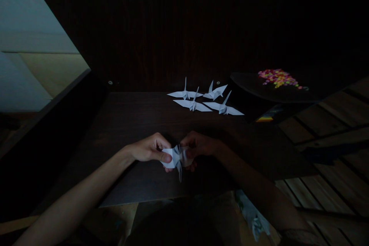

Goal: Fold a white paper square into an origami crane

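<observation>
Between my two hands, a little above the dark desk (127, 184), is a white paper crane (177, 156) with one narrow point hanging down toward me. My left hand (152, 150) pinches its left wing, thumb on top. The right wing is gripped by my right hand (196, 148), whose fingers are partly in shadow. Farther back stand several finished white paper cranes: one at back left (185, 93), one at back right (215, 92), one at front left (193, 104) and one at front right (223, 108), all with wings spread.
On a dark raised shelf (245, 80) at the right lies a pile of small colourful pieces (278, 78). A dark upright panel (161, 27) closes off the back, and a low side board (46, 107) runs along the left. Wooden slats (331, 173) show at the lower right.
</observation>
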The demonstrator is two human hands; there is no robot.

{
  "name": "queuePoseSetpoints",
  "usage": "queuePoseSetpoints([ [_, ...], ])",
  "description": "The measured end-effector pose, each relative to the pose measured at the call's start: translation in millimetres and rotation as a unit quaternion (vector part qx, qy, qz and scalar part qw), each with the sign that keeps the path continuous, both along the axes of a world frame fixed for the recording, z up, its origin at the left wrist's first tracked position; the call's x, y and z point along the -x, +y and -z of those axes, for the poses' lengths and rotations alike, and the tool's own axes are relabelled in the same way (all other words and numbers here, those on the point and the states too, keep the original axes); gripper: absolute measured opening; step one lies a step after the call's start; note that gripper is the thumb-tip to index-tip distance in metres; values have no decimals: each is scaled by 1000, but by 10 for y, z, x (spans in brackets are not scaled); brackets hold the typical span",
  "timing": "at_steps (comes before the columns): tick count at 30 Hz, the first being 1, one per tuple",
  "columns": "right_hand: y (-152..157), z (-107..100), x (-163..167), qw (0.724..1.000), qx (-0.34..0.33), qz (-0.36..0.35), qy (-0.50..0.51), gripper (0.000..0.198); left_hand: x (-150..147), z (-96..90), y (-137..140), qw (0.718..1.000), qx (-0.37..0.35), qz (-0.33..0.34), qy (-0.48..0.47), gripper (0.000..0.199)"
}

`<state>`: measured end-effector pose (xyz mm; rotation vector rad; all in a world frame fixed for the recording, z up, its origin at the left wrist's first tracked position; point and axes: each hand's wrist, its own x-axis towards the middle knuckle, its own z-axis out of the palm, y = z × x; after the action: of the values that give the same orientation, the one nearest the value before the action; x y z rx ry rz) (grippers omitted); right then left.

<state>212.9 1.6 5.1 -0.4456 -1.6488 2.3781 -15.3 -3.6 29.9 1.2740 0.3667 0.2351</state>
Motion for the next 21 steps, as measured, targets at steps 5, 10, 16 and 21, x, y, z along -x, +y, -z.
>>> queuePoseSetpoints([
  [5, 0, 14, -2, 1000, 0, -6, 1, 50, 6, -2, 5, 1000, -5, 9, 5, 30],
  [10, 12, 38, -7, 1000, -5, -17, 17, 46, 14, 19, 4, 1000, 8, 8, 4, 30],
  [16, 17, 53, -5, 999, 3, -15, 35, 45, 26, 40, 9, 1000, 18, 6, 5, 28],
  [21, 21, 81, -7, 1000, 3, -12, 28, 45, 24, 42, 6, 1000, 18, 4, 2, 29],
])
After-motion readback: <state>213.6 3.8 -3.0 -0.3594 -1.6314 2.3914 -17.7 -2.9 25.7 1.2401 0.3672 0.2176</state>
